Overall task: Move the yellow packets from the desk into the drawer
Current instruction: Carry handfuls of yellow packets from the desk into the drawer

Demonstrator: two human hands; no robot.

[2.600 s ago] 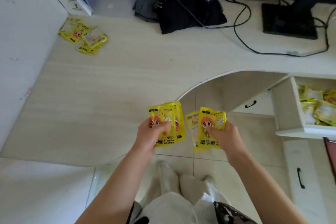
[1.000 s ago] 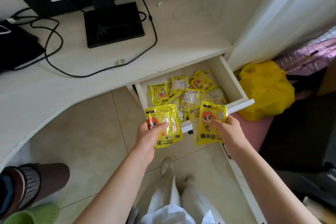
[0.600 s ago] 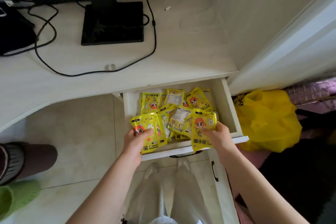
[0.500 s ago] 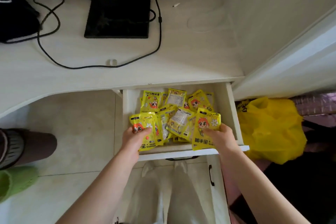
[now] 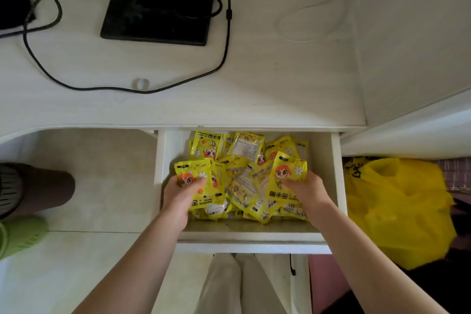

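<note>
The white drawer stands pulled out under the desk edge, with several yellow packets piled loosely inside. My left hand grips a small stack of yellow packets low over the drawer's left side. My right hand pinches another bunch of yellow packets over the right side, thumb on top. Both bunches sit against the pile below. No packets show on the visible part of the desk.
On the desk stand a black monitor base, black cables and a white cable. A yellow plastic bag lies right of the drawer. A green slipper is on the floor at left.
I turned from the desk's left corner to the open drawer. Both hands carried their packets forward and down, from above the drawer front into it, onto the pile.
</note>
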